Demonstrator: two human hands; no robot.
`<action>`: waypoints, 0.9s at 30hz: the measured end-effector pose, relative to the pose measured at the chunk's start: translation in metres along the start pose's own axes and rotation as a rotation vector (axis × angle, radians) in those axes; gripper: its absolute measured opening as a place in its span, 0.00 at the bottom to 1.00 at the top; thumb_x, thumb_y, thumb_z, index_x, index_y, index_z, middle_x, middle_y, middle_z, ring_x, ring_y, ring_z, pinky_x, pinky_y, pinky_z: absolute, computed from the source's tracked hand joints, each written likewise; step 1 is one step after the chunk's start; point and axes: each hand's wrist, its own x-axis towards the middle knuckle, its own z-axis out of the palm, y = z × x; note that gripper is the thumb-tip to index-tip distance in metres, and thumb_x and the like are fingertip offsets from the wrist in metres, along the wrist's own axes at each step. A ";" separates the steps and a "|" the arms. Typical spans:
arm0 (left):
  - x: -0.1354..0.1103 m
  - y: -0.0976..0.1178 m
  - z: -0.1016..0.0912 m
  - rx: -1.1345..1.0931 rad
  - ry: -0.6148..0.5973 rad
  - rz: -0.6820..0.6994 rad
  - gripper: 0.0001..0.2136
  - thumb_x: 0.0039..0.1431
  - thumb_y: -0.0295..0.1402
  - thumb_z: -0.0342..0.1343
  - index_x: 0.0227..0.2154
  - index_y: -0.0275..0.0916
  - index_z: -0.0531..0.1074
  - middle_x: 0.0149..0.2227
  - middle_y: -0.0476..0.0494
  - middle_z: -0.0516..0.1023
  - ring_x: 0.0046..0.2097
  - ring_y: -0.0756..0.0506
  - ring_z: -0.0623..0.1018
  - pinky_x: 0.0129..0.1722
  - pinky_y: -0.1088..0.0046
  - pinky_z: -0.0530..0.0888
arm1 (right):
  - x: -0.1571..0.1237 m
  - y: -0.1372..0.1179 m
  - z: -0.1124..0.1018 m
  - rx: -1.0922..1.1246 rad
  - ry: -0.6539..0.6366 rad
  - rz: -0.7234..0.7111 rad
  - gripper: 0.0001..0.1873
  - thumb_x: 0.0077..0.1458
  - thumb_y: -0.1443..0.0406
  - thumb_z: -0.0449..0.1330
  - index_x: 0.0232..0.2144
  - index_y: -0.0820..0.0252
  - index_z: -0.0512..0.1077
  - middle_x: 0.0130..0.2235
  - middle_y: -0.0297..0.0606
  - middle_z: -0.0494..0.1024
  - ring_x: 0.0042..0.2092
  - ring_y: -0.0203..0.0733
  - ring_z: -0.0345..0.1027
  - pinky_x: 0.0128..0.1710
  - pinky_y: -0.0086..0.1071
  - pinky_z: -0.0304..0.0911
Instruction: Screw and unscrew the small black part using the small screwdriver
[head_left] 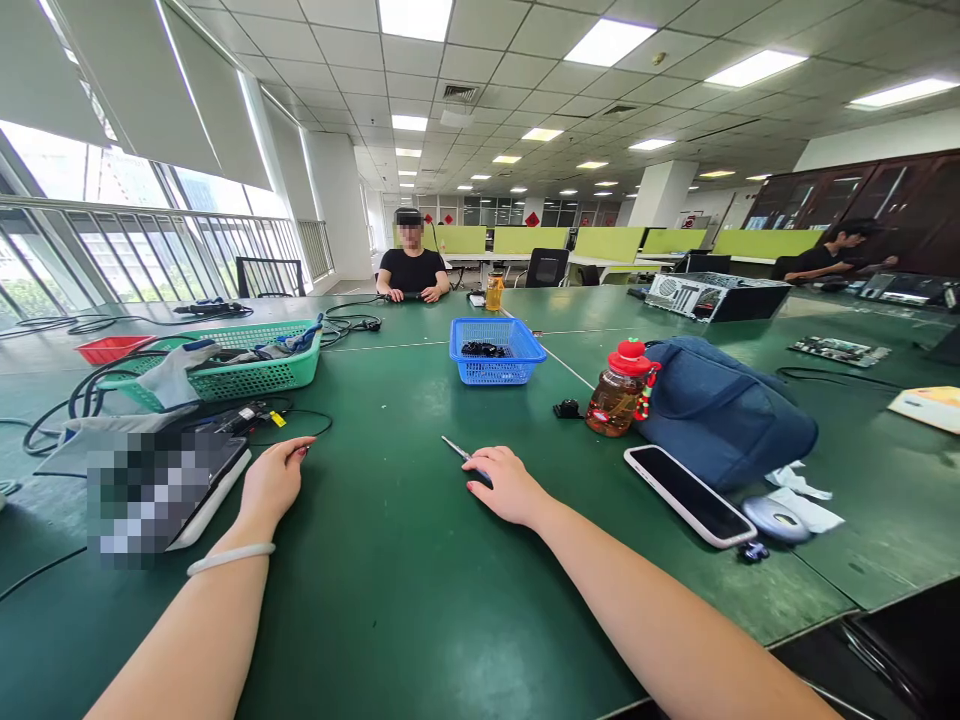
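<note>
My right hand (506, 485) rests low over the green table, its fingers closed on a slim tool (453, 446) with a silver pointed shaft and a dark handle. The shaft points away and to the left; the palm hides part of the handle, so its exact kind is unclear. My left hand (274, 480), a pale bangle at its wrist, is pinched near a thin black cable (330, 422). Whatever its fingertips hold is too small to make out. Left of that hand lies a dark, white-edged device (217, 490), partly blurred out.
Ahead is a blue basket (499, 372) with black parts. A green basket (292, 375) with gloves stands left. To the right are a drink bottle (611, 405), a blue bag (720, 410), a phone (686, 495) and a computer case (712, 297). A person (411, 270) sits opposite.
</note>
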 end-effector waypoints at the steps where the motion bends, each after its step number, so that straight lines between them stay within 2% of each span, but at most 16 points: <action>1: 0.000 0.000 -0.001 -0.024 0.016 -0.019 0.18 0.60 0.34 0.46 0.45 0.43 0.79 0.45 0.41 0.81 0.45 0.40 0.78 0.45 0.65 0.73 | 0.000 0.000 0.000 0.000 -0.001 -0.001 0.16 0.58 0.64 0.60 0.49 0.55 0.74 0.55 0.42 0.72 0.59 0.48 0.59 0.61 0.47 0.55; 4: -0.001 0.002 -0.006 -0.073 0.078 -0.053 0.18 0.61 0.36 0.46 0.47 0.43 0.78 0.38 0.41 0.81 0.42 0.40 0.78 0.43 0.65 0.73 | 0.001 0.002 0.001 0.001 -0.004 -0.006 0.16 0.58 0.64 0.59 0.49 0.55 0.74 0.55 0.42 0.72 0.59 0.48 0.59 0.61 0.47 0.55; 8: -0.002 0.003 -0.012 -0.082 0.209 -0.113 0.20 0.64 0.38 0.41 0.49 0.41 0.75 0.37 0.40 0.79 0.39 0.40 0.76 0.39 0.66 0.71 | 0.001 0.002 0.001 0.003 0.002 -0.008 0.16 0.58 0.64 0.60 0.49 0.54 0.75 0.55 0.41 0.72 0.59 0.48 0.59 0.60 0.47 0.55; 10: -0.003 0.002 -0.016 -0.086 0.228 -0.168 0.22 0.65 0.39 0.38 0.49 0.41 0.75 0.35 0.41 0.79 0.38 0.41 0.75 0.38 0.66 0.70 | 0.001 0.002 0.001 0.000 0.000 -0.005 0.16 0.58 0.64 0.60 0.49 0.55 0.75 0.55 0.41 0.72 0.58 0.48 0.59 0.60 0.47 0.55; 16: -0.004 -0.002 -0.027 -0.090 0.111 -0.244 0.24 0.64 0.40 0.37 0.44 0.41 0.78 0.33 0.41 0.79 0.37 0.40 0.76 0.37 0.64 0.71 | 0.001 0.001 0.000 -0.004 -0.006 -0.009 0.16 0.58 0.64 0.60 0.49 0.55 0.75 0.55 0.41 0.73 0.58 0.48 0.59 0.60 0.46 0.56; 22: -0.001 -0.005 -0.026 -0.008 0.056 -0.158 0.22 0.60 0.39 0.40 0.35 0.42 0.81 0.34 0.40 0.81 0.40 0.37 0.78 0.39 0.61 0.73 | 0.000 0.002 0.000 0.000 -0.011 -0.005 0.16 0.58 0.64 0.60 0.49 0.55 0.75 0.55 0.41 0.72 0.59 0.48 0.59 0.60 0.47 0.56; 27: 0.003 -0.010 -0.024 0.047 -0.012 -0.109 0.21 0.58 0.38 0.41 0.34 0.41 0.82 0.36 0.37 0.82 0.42 0.36 0.79 0.42 0.58 0.74 | 0.000 0.003 0.000 -0.005 -0.015 -0.010 0.16 0.58 0.63 0.60 0.49 0.55 0.74 0.55 0.42 0.72 0.59 0.47 0.59 0.60 0.46 0.55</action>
